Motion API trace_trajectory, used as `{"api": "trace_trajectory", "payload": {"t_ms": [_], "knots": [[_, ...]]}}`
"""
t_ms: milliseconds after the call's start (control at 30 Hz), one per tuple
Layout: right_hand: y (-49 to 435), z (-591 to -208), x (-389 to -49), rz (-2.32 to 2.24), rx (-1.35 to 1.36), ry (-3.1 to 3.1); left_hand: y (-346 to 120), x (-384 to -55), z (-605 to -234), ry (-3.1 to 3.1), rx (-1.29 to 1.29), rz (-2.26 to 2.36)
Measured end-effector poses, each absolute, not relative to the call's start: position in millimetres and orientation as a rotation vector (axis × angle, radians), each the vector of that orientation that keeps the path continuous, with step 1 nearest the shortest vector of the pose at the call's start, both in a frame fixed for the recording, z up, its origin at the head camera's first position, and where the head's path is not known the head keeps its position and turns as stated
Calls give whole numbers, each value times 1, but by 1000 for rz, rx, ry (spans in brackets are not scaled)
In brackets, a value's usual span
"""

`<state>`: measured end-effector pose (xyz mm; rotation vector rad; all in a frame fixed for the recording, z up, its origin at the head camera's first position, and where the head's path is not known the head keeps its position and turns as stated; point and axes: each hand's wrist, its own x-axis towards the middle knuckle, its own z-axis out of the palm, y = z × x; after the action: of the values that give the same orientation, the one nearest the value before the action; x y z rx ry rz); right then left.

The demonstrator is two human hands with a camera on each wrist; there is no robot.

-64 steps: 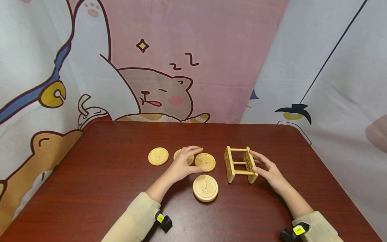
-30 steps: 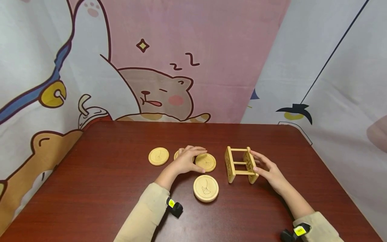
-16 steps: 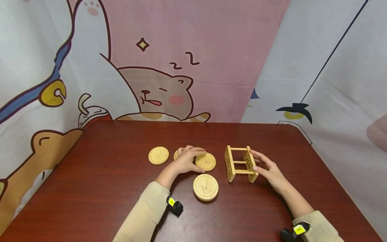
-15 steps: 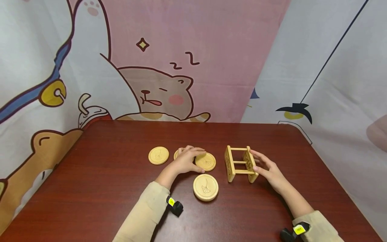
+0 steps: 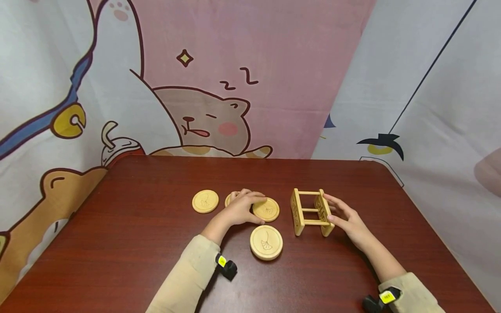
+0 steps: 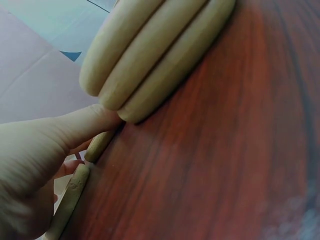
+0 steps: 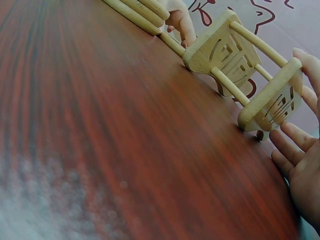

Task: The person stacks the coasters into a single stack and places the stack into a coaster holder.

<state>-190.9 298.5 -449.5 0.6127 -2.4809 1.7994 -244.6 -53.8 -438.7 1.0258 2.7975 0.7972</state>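
Observation:
My left hand (image 5: 239, 210) curves over a round wooden coaster (image 5: 270, 211) lying on the table. Its thumb sits at the coaster's near edge and its index finger at the far edge. Just in front is a stack of coasters (image 5: 266, 243), the top one engraved with a leaf; three layers of the stack (image 6: 155, 65) show in the left wrist view, close to the thumb. My right hand (image 5: 354, 228) holds the right side panel of a wooden coaster holder (image 5: 297, 215), thumb and fingers at the panel's two ends. Slats and crossbars of the holder (image 7: 225, 55) show in the right wrist view.
A single coaster (image 5: 205, 201) lies to the left. Another coaster (image 5: 227, 200) is mostly hidden behind my left hand. The dark red-brown table (image 5: 156, 261) ends at the back against a cartoon-printed cloth (image 5: 289, 78).
My left hand has shifted slightly right, and its thumb and index finger have closed in on the coaster's edges. During the last second nothing moves. My right hand and the holder stay put.

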Motion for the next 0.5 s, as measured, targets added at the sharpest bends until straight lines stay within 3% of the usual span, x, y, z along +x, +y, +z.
{"api": "trace_trajectory", "payload": {"t_ms": [500], "knots": [[298, -450, -191, 1796, 629, -2469, -54, -244, -441, 2839, 1042, 788]]}}
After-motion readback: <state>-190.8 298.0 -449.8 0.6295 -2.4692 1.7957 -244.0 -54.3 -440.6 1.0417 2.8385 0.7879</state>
